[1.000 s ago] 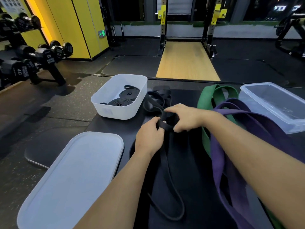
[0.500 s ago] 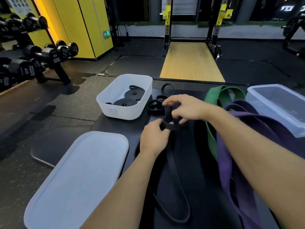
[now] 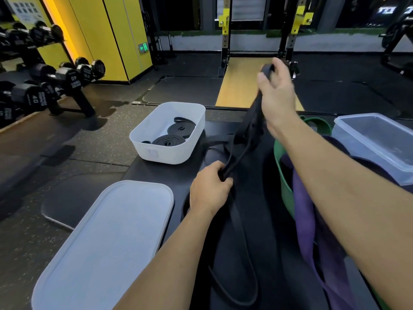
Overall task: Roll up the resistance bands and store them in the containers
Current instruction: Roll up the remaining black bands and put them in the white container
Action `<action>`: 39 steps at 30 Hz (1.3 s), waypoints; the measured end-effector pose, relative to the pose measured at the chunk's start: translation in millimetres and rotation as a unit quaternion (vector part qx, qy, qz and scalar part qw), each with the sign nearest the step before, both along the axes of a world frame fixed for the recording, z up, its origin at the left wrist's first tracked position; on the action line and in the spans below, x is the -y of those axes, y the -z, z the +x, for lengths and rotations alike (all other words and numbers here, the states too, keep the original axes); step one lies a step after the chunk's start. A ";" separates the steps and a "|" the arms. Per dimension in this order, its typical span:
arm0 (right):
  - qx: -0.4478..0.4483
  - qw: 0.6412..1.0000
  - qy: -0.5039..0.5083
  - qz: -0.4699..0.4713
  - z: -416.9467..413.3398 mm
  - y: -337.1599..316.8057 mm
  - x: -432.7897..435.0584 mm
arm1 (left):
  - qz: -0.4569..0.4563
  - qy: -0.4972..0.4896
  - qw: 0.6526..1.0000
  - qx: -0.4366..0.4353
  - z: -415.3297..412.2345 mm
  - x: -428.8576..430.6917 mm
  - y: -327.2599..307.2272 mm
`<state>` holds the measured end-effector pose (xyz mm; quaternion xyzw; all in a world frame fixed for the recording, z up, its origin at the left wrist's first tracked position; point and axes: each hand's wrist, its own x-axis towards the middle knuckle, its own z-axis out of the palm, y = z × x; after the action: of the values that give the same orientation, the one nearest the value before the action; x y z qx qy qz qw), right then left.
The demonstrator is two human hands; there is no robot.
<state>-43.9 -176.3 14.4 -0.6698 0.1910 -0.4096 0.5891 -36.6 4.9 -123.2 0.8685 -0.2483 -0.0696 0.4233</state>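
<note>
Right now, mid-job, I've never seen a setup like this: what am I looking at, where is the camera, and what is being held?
There is no machine here. These are a person's two bare hands, filmed by a single camera worn on the head, looking forward and down. The right hand grips a black band up high. The left hand grips it lower down, just above the table. On the table stand a white bin with rolled bands inside, a lid lying flat, and a clear bin at the right. A green band and a purple band lie loose under the right arm.
</note>
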 end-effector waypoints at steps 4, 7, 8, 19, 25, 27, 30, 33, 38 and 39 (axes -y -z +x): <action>-0.091 0.985 0.000 -0.145 -4.6 3.9 1.5 | -0.031 0.005 0.999 -0.019 -4.4 -0.6 -5.7; -0.032 0.966 0.075 -0.245 -3.6 -33.4 6.7 | -0.017 -0.004 1.000 -0.023 -3.7 1.4 -3.8; 0.002 0.956 0.086 -0.279 -1.7 -45.8 10.6 | -0.009 -0.007 1.000 -0.022 -3.6 2.1 -2.5; -0.394 0.855 -0.003 -0.335 -10.2 23.4 17.9 | -0.024 -0.025 0.999 -0.023 -8.0 0.2 -6.1; -0.530 0.794 -0.140 -0.262 -7.9 44.1 13.9 | 0.002 0.010 1.000 0.012 -10.8 -1.3 -8.7; -0.577 0.754 -0.214 -0.232 -7.4 43.0 9.1 | 0.017 0.000 1.000 0.021 -10.4 -0.5 -9.1; -0.659 0.643 -0.219 -0.323 -3.9 40.6 7.6 | 0.003 -0.028 0.999 0.022 -8.4 2.4 -7.0; -0.564 0.740 -0.111 -0.350 1.1 36.4 10.0 | 0.015 -0.031 0.999 0.025 -10.6 2.9 -7.8; -0.198 0.930 0.118 -0.286 12.2 6.3 28.8 | 0.045 -0.025 0.998 0.027 -9.4 4.2 -10.1; -0.208 0.940 0.053 -0.264 13.6 6.4 30.7 | 0.044 -0.026 0.998 0.026 -9.9 3.7 -10.0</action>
<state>-30.3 -207.1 8.1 -0.8607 0.2295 -0.3270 0.3156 -46.5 1.2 -113.2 0.8940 -0.2331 -0.0468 0.3797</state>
